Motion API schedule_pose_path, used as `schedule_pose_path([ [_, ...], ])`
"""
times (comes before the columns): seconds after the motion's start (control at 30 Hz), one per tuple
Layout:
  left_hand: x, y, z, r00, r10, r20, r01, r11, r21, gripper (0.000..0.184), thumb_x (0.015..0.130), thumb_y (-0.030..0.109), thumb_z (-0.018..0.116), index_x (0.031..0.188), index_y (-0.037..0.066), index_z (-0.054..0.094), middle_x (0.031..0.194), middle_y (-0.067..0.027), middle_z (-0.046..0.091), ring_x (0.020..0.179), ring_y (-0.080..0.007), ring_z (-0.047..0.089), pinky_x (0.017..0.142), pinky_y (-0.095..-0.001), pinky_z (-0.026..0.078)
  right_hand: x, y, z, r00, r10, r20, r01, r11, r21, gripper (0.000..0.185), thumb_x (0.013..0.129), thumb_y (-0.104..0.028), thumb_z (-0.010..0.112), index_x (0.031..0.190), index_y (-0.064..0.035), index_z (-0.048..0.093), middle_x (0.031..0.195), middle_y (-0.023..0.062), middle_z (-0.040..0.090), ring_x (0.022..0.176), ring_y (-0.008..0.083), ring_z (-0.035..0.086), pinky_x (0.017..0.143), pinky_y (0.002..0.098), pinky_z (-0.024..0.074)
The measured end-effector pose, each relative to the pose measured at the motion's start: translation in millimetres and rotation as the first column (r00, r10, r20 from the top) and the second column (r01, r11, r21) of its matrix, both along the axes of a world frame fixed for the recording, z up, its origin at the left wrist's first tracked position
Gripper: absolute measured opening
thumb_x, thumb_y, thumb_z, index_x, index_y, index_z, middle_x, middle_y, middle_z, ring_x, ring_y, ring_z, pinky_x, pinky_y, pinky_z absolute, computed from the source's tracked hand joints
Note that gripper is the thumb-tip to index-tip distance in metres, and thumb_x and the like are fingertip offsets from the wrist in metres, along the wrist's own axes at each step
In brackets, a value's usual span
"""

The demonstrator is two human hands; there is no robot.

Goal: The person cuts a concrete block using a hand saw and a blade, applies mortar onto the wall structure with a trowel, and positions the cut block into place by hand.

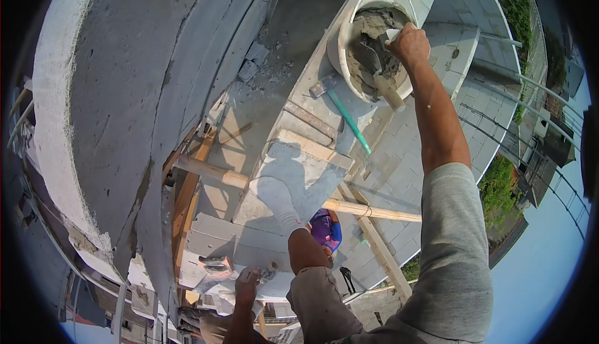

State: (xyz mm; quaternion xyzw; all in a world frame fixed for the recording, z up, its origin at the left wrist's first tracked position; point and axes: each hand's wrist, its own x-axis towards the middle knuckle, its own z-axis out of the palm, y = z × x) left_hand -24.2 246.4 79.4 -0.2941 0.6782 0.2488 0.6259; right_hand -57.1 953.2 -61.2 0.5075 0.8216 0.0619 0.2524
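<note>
A white bucket [342,38] of wet grey mortar [382,19] stands on the ledge at the upper middle. My right hand [410,46] is over its right side, fingers closed on a small white piece [392,34]. A trowel's blade lies in the mortar, its pale handle [390,92] crossing the near rim. Left of the bucket rests a hammer with a green handle [349,121]. At the lower left, my left hand [247,286] has curled fingers; whether they hold anything is unclear. Close by are a grey mortar smear [269,272] and a tool with an orange handle [215,265].
My foot in a white sock [281,203] is on the block ledge. A curved concrete wall [125,94] rises left. Wooden poles [374,210] cross beneath. A person in purple [323,228] is below. Bars and wires run along the right, beyond the block wall [399,157].
</note>
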Motion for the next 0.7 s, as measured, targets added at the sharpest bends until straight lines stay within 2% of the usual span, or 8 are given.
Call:
schedule_pose_path([
  [0.17, 0.2, 1.7, 12.0, 1.000, 0.001, 0.014, -0.001, 1.000, 0.006, 0.036, 0.095, 0.025, 0.060, 0.122, 0.002, 0.060, 0.105, -0.0061, 0.067, 0.093, -0.0162, 0.063, 0.079, -0.0310, 0.050, 47.8, 4.5, 8.9, 0.973, -0.207, -0.105, 0.205, 0.978, -0.027, 0.072, 0.071, -0.057, 0.074, 0.109, 0.0022, 0.059, 0.101, 0.0235, 0.067, 0.096, 0.0332, 0.069, 0.079, 0.0416, 0.0554],
  [0.27, -4.0, 2.3, 25.0, 0.998, 0.057, -0.017, -0.056, 0.998, 0.036, 0.035, 0.096, 0.024, 0.059, 0.122, 0.001, 0.060, 0.105, -0.0063, 0.067, 0.093, -0.0154, 0.063, 0.078, -0.0298, 0.049, 66.3, 22.5, 56.1, 0.812, -0.566, -0.144, 0.494, 0.797, -0.348, 0.072, 0.073, -0.059, 0.072, 0.111, 0.0012, 0.059, 0.088, 0.0162, 0.068, 0.083, 0.0279, 0.069, 0.073, 0.0383, 0.0555],
  [0.3, -3.7, -1.6, 26.3, 0.998, 0.062, -0.028, -0.061, 0.997, 0.048, 0.035, 0.096, 0.023, 0.059, 0.122, 0.001, 0.060, 0.106, -0.0066, 0.067, 0.093, -0.0152, 0.063, 0.078, -0.0294, 0.049, 66.1, 18.0, 77.7, 0.692, -0.665, -0.280, 0.486, 0.716, -0.501, 0.071, 0.075, -0.059, 0.070, 0.113, 0.0004, 0.058, 0.085, 0.0141, 0.067, 0.079, 0.0263, 0.068, 0.071, 0.0369, 0.0555],
  [0.37, 1.0, -11.0, 30.2, 0.995, 0.078, -0.054, -0.074, 0.995, 0.069, 0.034, 0.096, 0.021, 0.058, 0.122, 0.001, 0.060, 0.106, -0.0073, 0.067, 0.093, -0.0149, 0.063, 0.078, -0.0287, 0.049, 76.8, -10.5, 122.9, 0.363, -0.827, -0.429, 0.328, 0.545, -0.772, 0.070, 0.078, -0.059, 0.067, 0.117, -0.0012, 0.056, 0.079, 0.0099, 0.065, 0.070, 0.0229, 0.066, 0.066, 0.0342, 0.0556],
  [0.47, 0.4, -7.7, 50.7, 0.981, 0.152, -0.120, -0.129, 0.975, 0.178, 0.031, 0.096, 0.020, 0.058, 0.118, 0.000, 0.062, 0.103, -0.0071, 0.067, 0.090, -0.0130, 0.062, 0.076, -0.0279, 0.049, 92.9, -32.1, 161.3, 0.125, -0.938, -0.322, 0.158, 0.339, -0.927, 0.072, 0.081, -0.057, 0.065, 0.126, -0.0018, 0.054, 0.101, 0.0189, 0.067, 0.063, 0.0226, 0.065, 0.059, 0.0304, 0.0571],
  [0.57, 11.6, -28.4, 51.8, 0.967, 0.177, -0.184, -0.127, 0.958, 0.255, 0.029, 0.096, 0.020, 0.058, 0.114, -0.001, 0.063, 0.101, -0.0057, 0.066, 0.087, -0.0120, 0.059, 0.076, -0.0265, 0.048, 79.5, -79.3, 209.0, 0.018, -0.985, -0.174, -0.241, 0.165, -0.956, 0.070, 0.081, -0.054, 0.067, 0.126, -0.0024, 0.053, 0.108, 0.0194, 0.065, 0.069, 0.0261, 0.066, 0.057, 0.0350, 0.0570],
  [0.63, -4.9, -5.0, 85.8, 0.942, 0.256, -0.218, -0.206, 0.951, 0.229, 0.028, 0.096, 0.021, 0.058, 0.114, -0.001, 0.064, 0.099, -0.0050, 0.065, 0.087, -0.0117, 0.058, 0.075, -0.0257, 0.047, 58.6, -121.7, 237.9, 0.005, -0.990, -0.140, -0.426, 0.125, -0.896, 0.070, 0.080, -0.054, 0.068, 0.127, -0.0035, 0.053, 0.108, 0.0190, 0.065, 0.072, 0.0282, 0.067, 0.057, 0.0372, 0.0567],
  [0.7, -3.5, -13.9, 94.7, 0.928, 0.240, -0.286, -0.152, 0.942, 0.298, 0.035, 0.095, 0.028, 0.059, 0.119, 0.002, 0.062, 0.102, -0.0053, 0.066, 0.092, -0.0143, 0.061, 0.079, -0.0286, 0.048, 30.1, -166.8, 265.4, 0.026, -0.995, -0.097, -0.552, 0.066, -0.831, 0.071, 0.079, -0.054, 0.068, 0.127, -0.0045, 0.053, 0.108, 0.0184, 0.066, 0.075, 0.0300, 0.067, 0.058, 0.0394, 0.0561],
])
